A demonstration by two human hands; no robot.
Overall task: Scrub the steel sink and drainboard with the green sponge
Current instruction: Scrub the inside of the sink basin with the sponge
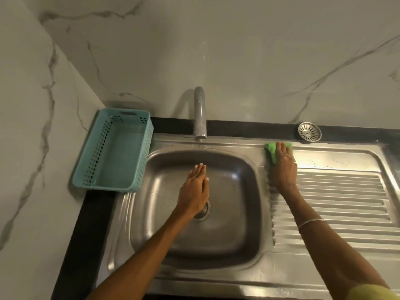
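Now my right hand (pixel 282 169) presses the sponge (pixel 273 152) under flat fingers at the drainboard's (pixel 337 191) back-left corner, left hand (pixel 195 187) empty over the sink (pixel 227 230); next, I judge, strokes across the ribs

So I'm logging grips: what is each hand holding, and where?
The right hand presses the green sponge from above, fingers across its middle. The left hand holds nothing.
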